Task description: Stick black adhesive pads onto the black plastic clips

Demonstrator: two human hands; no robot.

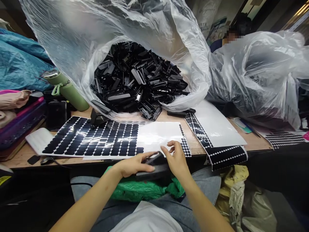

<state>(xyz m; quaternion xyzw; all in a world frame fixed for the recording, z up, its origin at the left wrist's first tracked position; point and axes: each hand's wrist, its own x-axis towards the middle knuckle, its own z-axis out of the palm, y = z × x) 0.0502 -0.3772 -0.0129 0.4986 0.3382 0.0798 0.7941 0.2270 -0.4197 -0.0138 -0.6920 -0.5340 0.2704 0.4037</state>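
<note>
My left hand [136, 165] grips a black plastic part [155, 172] with a ribbed face, thumb on top, just off the table's front edge. My right hand [175, 158] is beside the part's right end, its fingers curled in and the thumb close to the index finger. Whether anything small is between them I cannot make out. Just beyond the hands lies a white sheet with rows of black stickers [96, 137]. Its right portion is bare backing, with small round black stickers [185, 145] along the right edge.
A large clear plastic bag [193, 64] lies open, full of black plastic parts [137, 77]. Left of it leans a green bottle [72, 93]. More sticker sheets [227, 156] and white paper [217, 124] are on the right. Another person [231, 33] is behind a second bag [260, 74].
</note>
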